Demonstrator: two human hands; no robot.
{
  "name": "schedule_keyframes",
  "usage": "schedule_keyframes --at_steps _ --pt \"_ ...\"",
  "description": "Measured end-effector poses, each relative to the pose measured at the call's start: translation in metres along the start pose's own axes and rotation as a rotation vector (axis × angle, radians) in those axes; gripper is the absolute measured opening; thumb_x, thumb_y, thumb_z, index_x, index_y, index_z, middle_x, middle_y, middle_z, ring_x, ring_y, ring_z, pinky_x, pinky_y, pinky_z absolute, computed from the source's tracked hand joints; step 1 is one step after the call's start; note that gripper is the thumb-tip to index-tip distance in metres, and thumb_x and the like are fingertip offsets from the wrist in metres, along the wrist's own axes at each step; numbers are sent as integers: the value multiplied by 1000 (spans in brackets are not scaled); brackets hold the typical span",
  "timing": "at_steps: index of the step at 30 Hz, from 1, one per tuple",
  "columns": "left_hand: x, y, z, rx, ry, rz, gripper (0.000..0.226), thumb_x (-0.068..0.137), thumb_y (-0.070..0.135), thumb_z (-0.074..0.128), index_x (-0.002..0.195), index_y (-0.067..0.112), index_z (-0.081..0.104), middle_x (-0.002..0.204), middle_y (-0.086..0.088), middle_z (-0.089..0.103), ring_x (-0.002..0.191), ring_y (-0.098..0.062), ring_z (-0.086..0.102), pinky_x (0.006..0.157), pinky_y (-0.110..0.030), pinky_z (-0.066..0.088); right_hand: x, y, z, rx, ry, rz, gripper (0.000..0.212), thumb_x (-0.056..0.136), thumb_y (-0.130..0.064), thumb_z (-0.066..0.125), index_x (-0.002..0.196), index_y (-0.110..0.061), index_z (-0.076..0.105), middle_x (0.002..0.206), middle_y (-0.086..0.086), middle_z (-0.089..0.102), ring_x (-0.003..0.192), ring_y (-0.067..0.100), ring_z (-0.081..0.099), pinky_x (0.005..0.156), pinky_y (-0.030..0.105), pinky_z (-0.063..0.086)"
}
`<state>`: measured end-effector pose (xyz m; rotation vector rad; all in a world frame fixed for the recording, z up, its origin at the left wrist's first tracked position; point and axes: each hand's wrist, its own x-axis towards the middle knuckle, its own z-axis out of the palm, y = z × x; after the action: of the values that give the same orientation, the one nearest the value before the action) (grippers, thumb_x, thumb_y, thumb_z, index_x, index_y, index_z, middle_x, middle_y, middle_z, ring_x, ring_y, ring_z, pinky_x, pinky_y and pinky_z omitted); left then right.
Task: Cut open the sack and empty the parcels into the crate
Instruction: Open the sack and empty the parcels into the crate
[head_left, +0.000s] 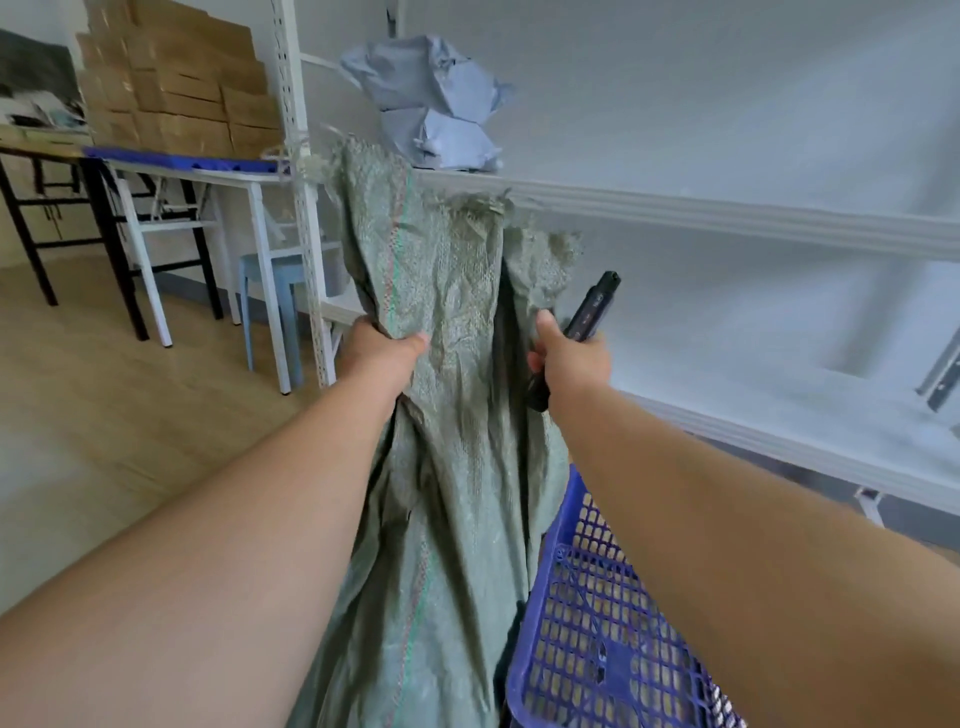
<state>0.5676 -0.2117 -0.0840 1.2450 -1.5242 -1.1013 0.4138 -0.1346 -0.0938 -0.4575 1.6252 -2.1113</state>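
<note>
In front of a white shelf rack (727, 218), the left hand (382, 353) is clenched on a fold of the sack (447, 322), gripping its left side well above the floor. The right hand (569, 358) is closed too, pinching the sack's right edge together with a black cutter (592, 306), whose tip points up and to the right. The sack is green woven stuff with a red and green stripe down it, lifted upright between both hands; its frayed top edge reaches the shelf board and its lower part hangs in folds past the bottom of the view. Just right of it, under the right forearm, stands the blue mesh crate (587, 639), its wall touching the sack; what lies in it cannot be made out. No parcels show from the sack.

On the shelf behind the sack's top lie grey-blue bags (431, 98), crumpled and heaped. The floor (104, 405) is pale wood. To the left a blue stool (270, 280) stands under a white table (218, 176), which carries a blue tray and stacked boxes (171, 83); a black-legged table stands further left. The picture is too blurred to read any writing.
</note>
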Motion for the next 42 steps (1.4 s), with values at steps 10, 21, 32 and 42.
schedule_keyframes --at_steps 10,21,32,42 --pt "2 -1 -7 20 -184 -4 87 81 40 75 146 5 30 151 -11 36 137 -31 35 108 -41 31 9 14 -24 -325 -19 -33 18 82 -26 74 88 -14 62 75 5 66 57 18 61 58 29 49" --pt "-13 12 33 -67 -240 -90 86 85 57 61 148 9 29 152 -9 34 138 -30 35 108 -42 30 -17 4 -6 -354 -149 -299 21 81 -35 75 95 -27 62 84 -1 71 75 21 68 79 42 58" --pt "-68 -57 102 390 -814 90 130 51 52 89 152 23 13 145 3 43 131 -19 43 110 -34 33 -8 69 -105 -209 197 38 22 79 -25 76 91 -16 60 85 6 71 65 18 66 71 34 58" --pt "-129 -140 188 1151 -715 401 49 90 18 47 135 31 33 133 -9 54 120 -32 51 100 -41 36 -7 137 -213 -107 404 415 33 91 -17 56 123 -14 51 107 9 58 87 18 58 71 22 47"
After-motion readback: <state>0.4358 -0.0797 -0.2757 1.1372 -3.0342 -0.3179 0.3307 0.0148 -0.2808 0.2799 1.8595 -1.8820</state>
